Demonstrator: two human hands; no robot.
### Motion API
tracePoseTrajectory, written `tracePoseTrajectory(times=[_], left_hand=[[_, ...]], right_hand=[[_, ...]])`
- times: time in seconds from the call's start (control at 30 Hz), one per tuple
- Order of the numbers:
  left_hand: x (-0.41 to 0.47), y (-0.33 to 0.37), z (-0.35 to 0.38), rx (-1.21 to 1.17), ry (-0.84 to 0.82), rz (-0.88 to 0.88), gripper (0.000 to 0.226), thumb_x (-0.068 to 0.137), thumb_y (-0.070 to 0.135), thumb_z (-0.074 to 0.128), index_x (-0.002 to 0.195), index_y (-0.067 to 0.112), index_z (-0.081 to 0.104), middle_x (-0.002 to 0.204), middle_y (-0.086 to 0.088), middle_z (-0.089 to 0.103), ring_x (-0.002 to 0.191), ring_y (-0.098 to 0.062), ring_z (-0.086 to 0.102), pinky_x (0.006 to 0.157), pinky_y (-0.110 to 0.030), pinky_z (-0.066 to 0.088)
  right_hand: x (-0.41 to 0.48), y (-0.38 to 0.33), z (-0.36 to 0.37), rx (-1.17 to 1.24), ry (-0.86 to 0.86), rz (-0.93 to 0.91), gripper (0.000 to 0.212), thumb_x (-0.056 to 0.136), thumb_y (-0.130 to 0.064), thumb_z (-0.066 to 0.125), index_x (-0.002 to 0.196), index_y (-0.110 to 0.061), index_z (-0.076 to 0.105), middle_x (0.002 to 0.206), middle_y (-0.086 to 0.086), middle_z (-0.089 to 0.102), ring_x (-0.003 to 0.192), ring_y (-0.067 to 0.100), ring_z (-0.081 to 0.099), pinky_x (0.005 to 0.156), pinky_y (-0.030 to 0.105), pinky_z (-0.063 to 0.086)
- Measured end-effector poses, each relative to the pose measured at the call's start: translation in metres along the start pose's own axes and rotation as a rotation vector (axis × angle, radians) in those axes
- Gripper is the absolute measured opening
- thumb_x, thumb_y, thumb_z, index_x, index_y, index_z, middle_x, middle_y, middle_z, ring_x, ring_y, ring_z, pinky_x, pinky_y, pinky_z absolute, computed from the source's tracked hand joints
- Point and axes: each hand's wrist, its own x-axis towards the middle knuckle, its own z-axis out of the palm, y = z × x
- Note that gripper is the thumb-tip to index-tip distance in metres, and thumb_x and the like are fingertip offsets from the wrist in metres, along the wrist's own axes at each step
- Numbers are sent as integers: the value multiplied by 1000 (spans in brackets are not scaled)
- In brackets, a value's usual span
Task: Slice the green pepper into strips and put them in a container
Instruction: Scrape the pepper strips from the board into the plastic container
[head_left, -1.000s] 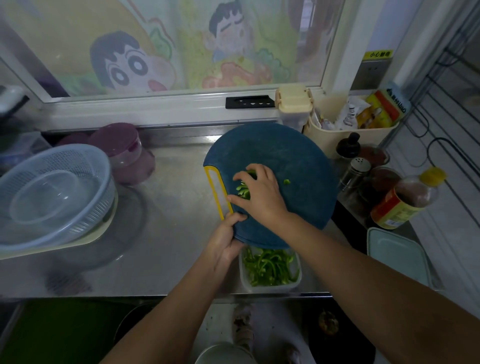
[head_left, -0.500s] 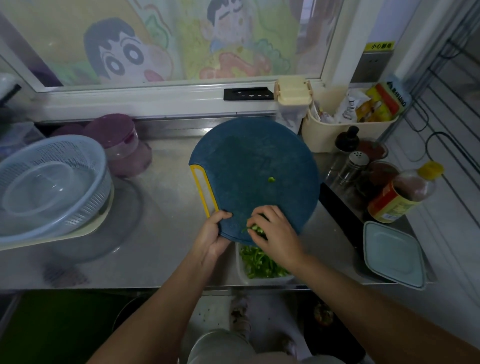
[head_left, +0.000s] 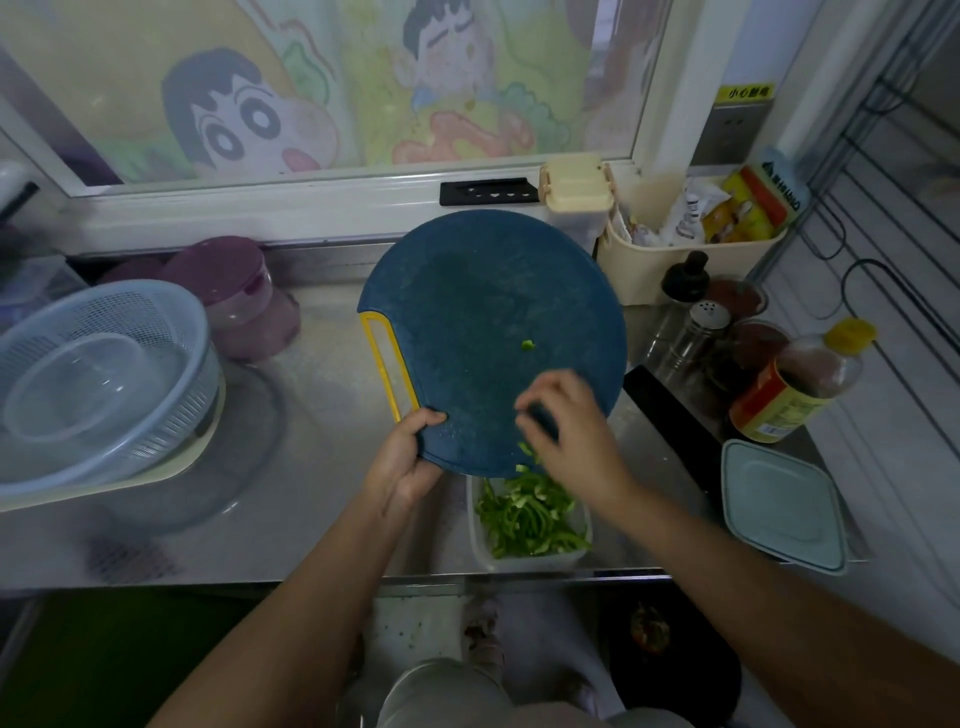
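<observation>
**Gripping the cutting board (head_left: 483, 291) over the container (head_left: 530, 562)**

Left hand (head_left: 408, 460) clamps the near edge of the blue cutting board, thumb on top. Right hand (head_left: 571, 431) hovers at that edge, fingers bent and blurred; whether it holds anything cannot be told. Pepper strips (head_left: 530, 514) fill the clear container just below on the surface (head_left: 311, 441); one green bit (head_left: 528, 344) lies mid-board.

- The single head-worn wide-angle camera looked forward and steeply down, close over the steel counter (head_left: 322, 467).
- It faced the window (head_left: 363, 78) behind it.
</observation>
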Motion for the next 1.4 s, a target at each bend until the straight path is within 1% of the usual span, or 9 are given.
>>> tracePoseTrajectory(times=[0.2,0.33,0.57,0.7,0.8,0.93,1.1,1.3,1.4], left_hand=[[-6,6,6,65,-67,-11,29,89,-1,35,102,5,60,86,-10,73,75,-23,71,63,-35,59],[-2,9,11,62,-60,5,27,89,-1,37,101,5,60,87,-10,73,76,-22,70,66,-35,59],[7,14,11,23,2,79,26,88,0,38,96,7,62,82,-7,73,73,-21,70,71,-36,58],[9,18,10,38,-14,77,27,87,0,38,98,5,61,85,-9,73,74,-22,70,70,-38,58],[8,20,11,37,-14,93,26,88,0,38,98,6,62,85,-9,73,75,-22,70,69,-37,59],[5,23,11,15,3,89,26,88,0,39,99,6,61,86,-9,73,75,-23,70,74,-40,56],[3,22,15,38,75,78,23,87,0,41,98,5,61,84,-9,73,77,-23,69,70,-35,58],[-6,19,3,-33,159,108,27,86,1,43,108,7,59,110,-10,65,94,-26,62,81,-39,53],[-12,25,-5,-99,186,142,28,86,1,43,107,8,59,115,-10,64,97,-26,62,82,-40,53]], right_hand=[[71,14,-29,-79,-32,98,30,79,2,55,107,-9,60,108,-1,43,108,19,44,102,32,35],[46,7,-21,-61,-181,-60,29,71,7,48,93,-6,60,96,-3,43,92,14,41,82,24,36],[-39,9,9,-55,-340,-63,34,69,3,43,95,-9,60,106,2,49,103,10,40,95,13,29],[-52,13,4,-21,-313,-26,32,75,-11,35,94,-10,62,101,-1,54,98,9,48,86,10,34],[-47,19,-4,41,-202,65,18,81,-4,52,93,-11,63,94,-11,52,80,-5,48,72,4,34],[-41,35,-15,5,-47,333,13,82,-10,66,93,-15,61,89,-7,56,77,7,57,67,20,40],[-55,48,-10,-78,-364,750,30,90,-35,59,105,-11,52,100,5,63,90,25,61,69,29,44],[-55,30,2,-149,-474,699,23,92,-18,51,113,-8,55,105,13,65,94,30,64,79,39,54],[-42,29,-9,-89,-499,772,16,89,-7,50,98,-5,63,86,14,64,72,25,64,61,26,57]])
